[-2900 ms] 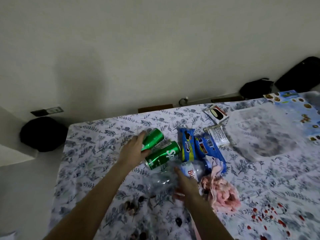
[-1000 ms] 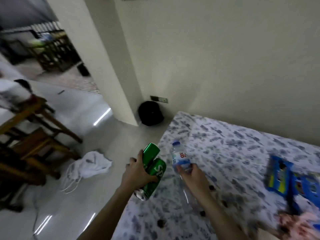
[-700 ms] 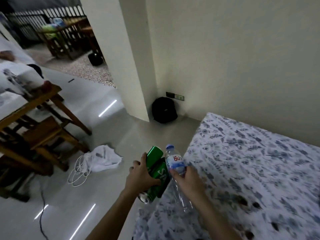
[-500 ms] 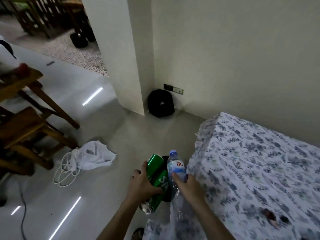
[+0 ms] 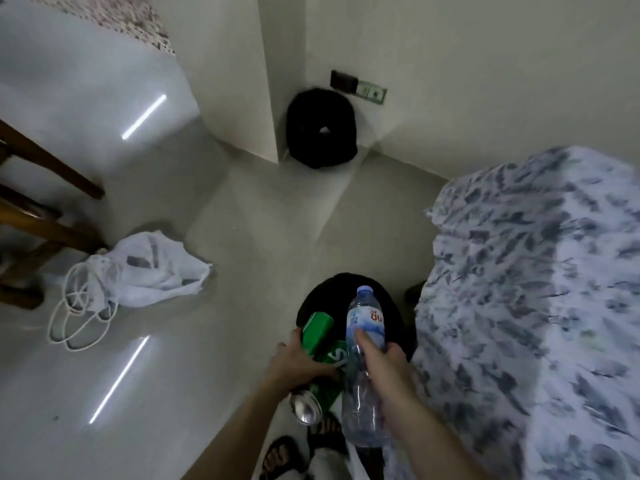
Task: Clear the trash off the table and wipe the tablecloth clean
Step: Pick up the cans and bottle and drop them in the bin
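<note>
1. The bottle (image 5: 363, 327) and cans (image 5: 317, 327) are covering much of the black bin (image 5: 325, 289).
2. The left hand (image 5: 298, 365) is hiding part of the cans' lettering.
3. The tablecloth (image 5: 536, 289) is blurring and running off the right edge.
4. The chair (image 5: 34, 220) is getting cut off at the left edge.

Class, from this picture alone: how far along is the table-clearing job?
Done: two green cans and a water bottle are off the tablecloth. In hand: left hand grips the cans, right hand the bottle, above a black bin. Left: dropping them, then wiping the tablecloth.
</note>
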Tool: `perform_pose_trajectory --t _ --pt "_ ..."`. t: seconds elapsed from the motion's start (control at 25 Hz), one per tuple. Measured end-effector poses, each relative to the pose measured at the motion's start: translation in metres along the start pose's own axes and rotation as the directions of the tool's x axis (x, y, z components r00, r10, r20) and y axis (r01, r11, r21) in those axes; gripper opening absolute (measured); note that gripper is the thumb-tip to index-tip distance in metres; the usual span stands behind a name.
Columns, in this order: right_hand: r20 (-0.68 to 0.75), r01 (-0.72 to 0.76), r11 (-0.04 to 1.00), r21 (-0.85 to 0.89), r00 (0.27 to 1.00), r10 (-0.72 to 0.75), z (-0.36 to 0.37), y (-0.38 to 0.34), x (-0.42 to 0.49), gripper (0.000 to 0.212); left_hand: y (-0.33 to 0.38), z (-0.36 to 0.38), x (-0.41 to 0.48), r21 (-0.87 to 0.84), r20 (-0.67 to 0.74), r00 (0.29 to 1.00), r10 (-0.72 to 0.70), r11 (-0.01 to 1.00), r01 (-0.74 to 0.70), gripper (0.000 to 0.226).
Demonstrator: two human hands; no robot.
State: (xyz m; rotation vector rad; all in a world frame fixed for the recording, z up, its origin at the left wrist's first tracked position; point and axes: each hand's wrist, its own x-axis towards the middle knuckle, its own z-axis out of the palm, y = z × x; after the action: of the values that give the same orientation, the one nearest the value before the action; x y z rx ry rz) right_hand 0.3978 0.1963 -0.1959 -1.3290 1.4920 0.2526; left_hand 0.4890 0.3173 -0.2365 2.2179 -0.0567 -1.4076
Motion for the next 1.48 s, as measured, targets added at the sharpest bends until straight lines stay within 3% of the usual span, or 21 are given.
perform_pose_trajectory --t 0.12,0.2,0.36,0.48,0.56,0.64,0.84,0.92,1.04,1.12,1.2,1.32,1.48 --pt "-0.052 -0.077 0.997 -0.020 0.996 0.076 0.029 0.027 0.092 0.070 -0.018 0.025 0.088 0.001 0.049 0.999 0.015 1.000 -0.015 0.136" --pt "-0.058 -0.174 0.982 0.076 0.982 0.179 0.039 0.047 0.136 0.074 -0.023 0.045 0.131 0.070 0.108 0.994 0.021 0.997 -0.028 0.134" --pt "0.029 -0.290 0.920 0.264 0.956 0.293 0.054 0.085 0.192 0.080 -0.028 0.078 0.198 0.274 0.063 0.998 0.029 0.961 -0.045 0.110" --pt "0.113 -0.357 0.887 0.292 0.934 0.339 0.052 0.097 0.203 0.077 -0.025 0.086 0.205 0.520 -0.076 0.976 0.204 0.844 -0.136 0.070" --pt "0.092 -0.303 0.919 0.252 0.953 0.289 0.045 0.094 0.199 0.070 -0.021 0.084 0.194 0.562 -0.124 0.941 0.314 0.804 -0.195 0.035" --pt "0.078 -0.199 0.969 0.146 0.979 0.189 0.035 0.079 0.176 0.060 -0.013 0.071 0.170 0.599 -0.122 0.923 0.364 0.769 -0.223 0.021" --pt "0.129 -0.012 1.000 0.016 0.992 0.010 -0.008 0.015 0.037 0.050 0.024 0.028 0.035 0.720 -0.041 0.888 0.458 0.629 -0.292 0.022" --pt "0.091 0.128 0.990 -0.063 0.988 -0.122 -0.036 0.000 -0.027 0.048 0.042 0.014 -0.028 0.706 -0.039 0.856 0.516 0.621 -0.341 0.022" --pt "0.027 0.351 0.927 -0.131 0.936 -0.351 -0.081 -0.009 -0.120 0.042 0.084 -0.011 -0.118 0.627 -0.090 0.768 0.634 0.635 -0.451 0.019" --pt "-0.051 0.435 0.897 -0.078 0.897 -0.439 -0.106 -0.004 -0.167 0.037 0.107 -0.013 -0.160 0.583 -0.085 0.695 0.714 0.601 -0.547 0.020" --pt "-0.139 0.482 0.876 -0.012 0.867 -0.479 -0.131 0.013 -0.197 0.034 0.123 0.000 -0.190 0.553 -0.016 0.619 0.785 0.523 -0.649 0.021" --pt "-0.216 0.495 0.867 -0.056 0.842 -0.495 -0.171 0.057 -0.221 0.036 0.131 0.043 -0.223 0.505 0.101 0.521 0.848 0.407 -0.761 0.017" --pt "-0.401 0.427 0.904 -0.007 0.827 -0.394 -0.238 0.138 -0.231 0.036 0.131 0.121 -0.264 0.481 0.292 0.467 0.835 0.293 -0.826 0.029"
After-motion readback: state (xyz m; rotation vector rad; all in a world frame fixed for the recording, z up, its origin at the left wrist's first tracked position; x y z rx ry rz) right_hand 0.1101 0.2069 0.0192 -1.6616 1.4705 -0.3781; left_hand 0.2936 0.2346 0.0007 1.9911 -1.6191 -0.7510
